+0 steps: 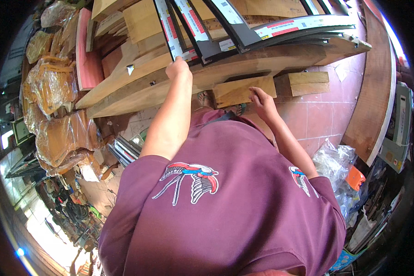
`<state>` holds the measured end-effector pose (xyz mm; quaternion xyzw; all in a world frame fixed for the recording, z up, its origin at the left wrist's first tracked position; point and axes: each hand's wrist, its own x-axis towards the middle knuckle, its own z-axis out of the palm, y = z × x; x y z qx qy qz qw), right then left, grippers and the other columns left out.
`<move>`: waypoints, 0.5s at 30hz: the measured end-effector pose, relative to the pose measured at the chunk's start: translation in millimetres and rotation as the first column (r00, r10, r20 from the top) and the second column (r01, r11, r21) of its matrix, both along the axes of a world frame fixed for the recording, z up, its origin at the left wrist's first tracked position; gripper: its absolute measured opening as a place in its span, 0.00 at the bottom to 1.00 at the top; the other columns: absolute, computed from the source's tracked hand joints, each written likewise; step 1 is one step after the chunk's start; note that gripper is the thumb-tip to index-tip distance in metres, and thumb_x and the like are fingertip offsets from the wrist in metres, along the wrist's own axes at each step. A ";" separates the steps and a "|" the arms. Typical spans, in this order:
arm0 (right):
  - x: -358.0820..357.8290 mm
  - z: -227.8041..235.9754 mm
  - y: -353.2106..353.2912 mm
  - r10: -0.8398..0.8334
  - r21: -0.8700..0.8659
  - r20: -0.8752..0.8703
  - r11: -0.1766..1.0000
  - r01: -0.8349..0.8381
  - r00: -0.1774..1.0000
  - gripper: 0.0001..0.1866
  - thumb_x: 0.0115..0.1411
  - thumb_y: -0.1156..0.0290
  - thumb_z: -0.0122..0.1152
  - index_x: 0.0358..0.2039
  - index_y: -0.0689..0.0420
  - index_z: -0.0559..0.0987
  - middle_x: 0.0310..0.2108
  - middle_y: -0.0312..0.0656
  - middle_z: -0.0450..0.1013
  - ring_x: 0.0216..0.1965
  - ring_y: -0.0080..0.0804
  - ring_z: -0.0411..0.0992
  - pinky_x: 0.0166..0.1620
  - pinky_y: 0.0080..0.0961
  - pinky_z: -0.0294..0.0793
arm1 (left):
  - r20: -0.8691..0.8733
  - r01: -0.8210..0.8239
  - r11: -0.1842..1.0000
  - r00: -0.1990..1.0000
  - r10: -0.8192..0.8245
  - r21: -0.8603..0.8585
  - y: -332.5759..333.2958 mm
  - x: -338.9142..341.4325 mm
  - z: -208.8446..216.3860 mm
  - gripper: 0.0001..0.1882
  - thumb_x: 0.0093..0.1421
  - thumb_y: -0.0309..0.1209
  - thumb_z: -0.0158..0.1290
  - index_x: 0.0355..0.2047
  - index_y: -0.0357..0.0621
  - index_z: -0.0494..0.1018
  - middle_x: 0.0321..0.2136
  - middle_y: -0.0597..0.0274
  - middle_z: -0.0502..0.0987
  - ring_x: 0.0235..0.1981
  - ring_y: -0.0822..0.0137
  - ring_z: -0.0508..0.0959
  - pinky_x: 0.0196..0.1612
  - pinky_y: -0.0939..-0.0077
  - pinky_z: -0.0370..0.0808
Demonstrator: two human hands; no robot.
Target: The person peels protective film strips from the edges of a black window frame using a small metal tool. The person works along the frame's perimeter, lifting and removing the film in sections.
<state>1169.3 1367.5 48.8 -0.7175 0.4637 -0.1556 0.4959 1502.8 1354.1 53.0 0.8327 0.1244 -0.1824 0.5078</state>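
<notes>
My left hand [178,68] is closed around the near end of a narrow black strip [169,30] with white and red labels, at the edge of a wooden bench. Beside it lie more labelled black pieces [191,23], some meeting at corners like frames. A long curved black piece [303,26] with a white and red label rests on top to the right. My right hand [263,102] is in front of my body, below the bench edge. Its fingers are loosely bent and a little apart, with nothing visible in them.
The thick wooden bench [138,94] runs across in front of me. Plastic-wrapped brown wooden pieces [62,133] are stacked at the left, by a pink board [83,50]. Small wooden boards [309,83] lie on the tiled floor. A long plank [372,92] and clear plastic [331,161] are at the right.
</notes>
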 end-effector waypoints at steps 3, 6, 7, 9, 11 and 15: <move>2.7 -3.8 2.3 0.009 0.010 0.015 1.000 -0.010 1.000 0.16 0.69 0.69 0.54 0.54 0.60 0.77 0.42 0.55 0.79 0.46 0.47 0.80 0.49 0.34 0.77 | 0.118 0.239 0.969 0.963 -0.244 0.057 1.9 5.9 1.2 0.19 0.60 0.38 0.60 0.34 0.28 0.80 0.31 0.45 0.83 0.35 0.57 0.83 0.40 0.59 0.76; 6.9 -2.2 0.4 0.041 -0.006 -0.011 0.999 -0.041 0.999 0.16 0.68 0.68 0.55 0.53 0.60 0.77 0.43 0.56 0.79 0.47 0.49 0.79 0.49 0.36 0.77 | 0.328 0.456 0.869 0.805 -0.495 0.191 21.7 9.5 -7.3 0.17 0.60 0.39 0.59 0.33 0.34 0.80 0.27 0.50 0.82 0.32 0.60 0.82 0.37 0.62 0.75; 8.0 -2.4 0.9 0.051 -0.016 -0.028 0.999 -0.051 0.998 0.16 0.69 0.68 0.55 0.54 0.60 0.77 0.43 0.56 0.79 0.47 0.49 0.80 0.49 0.36 0.77 | 0.403 0.522 0.819 0.714 -0.572 0.238 36.5 13.1 -8.0 0.16 0.60 0.39 0.59 0.33 0.35 0.80 0.26 0.51 0.82 0.30 0.61 0.81 0.36 0.63 0.75; 10.3 -1.8 -0.1 0.016 0.048 0.002 0.999 -0.016 1.000 0.16 0.69 0.67 0.55 0.54 0.60 0.77 0.43 0.56 0.80 0.46 0.48 0.80 0.48 0.36 0.77 | 0.478 0.600 0.759 0.604 -0.638 0.254 64.9 15.2 -3.9 0.16 0.61 0.40 0.59 0.32 0.37 0.79 0.25 0.54 0.81 0.28 0.62 0.80 0.35 0.65 0.75; 11.2 0.1 -3.1 -0.012 0.084 0.018 0.996 0.010 1.000 0.17 0.69 0.67 0.55 0.54 0.61 0.77 0.43 0.55 0.80 0.46 0.47 0.80 0.48 0.36 0.77 | 0.494 0.640 0.748 0.600 -0.629 0.176 88.9 13.2 1.7 0.17 0.63 0.41 0.58 0.30 0.37 0.78 0.23 0.56 0.80 0.26 0.62 0.79 0.34 0.66 0.74; 14.7 -4.3 -4.8 0.012 0.071 0.030 0.997 -0.014 0.999 0.16 0.69 0.67 0.55 0.54 0.60 0.77 0.42 0.55 0.80 0.45 0.47 0.80 0.47 0.37 0.77 | 0.274 0.621 0.741 0.688 -0.671 0.256 107.3 28.5 -18.1 0.19 0.64 0.45 0.59 0.30 0.38 0.77 0.23 0.54 0.79 0.26 0.59 0.79 0.34 0.64 0.75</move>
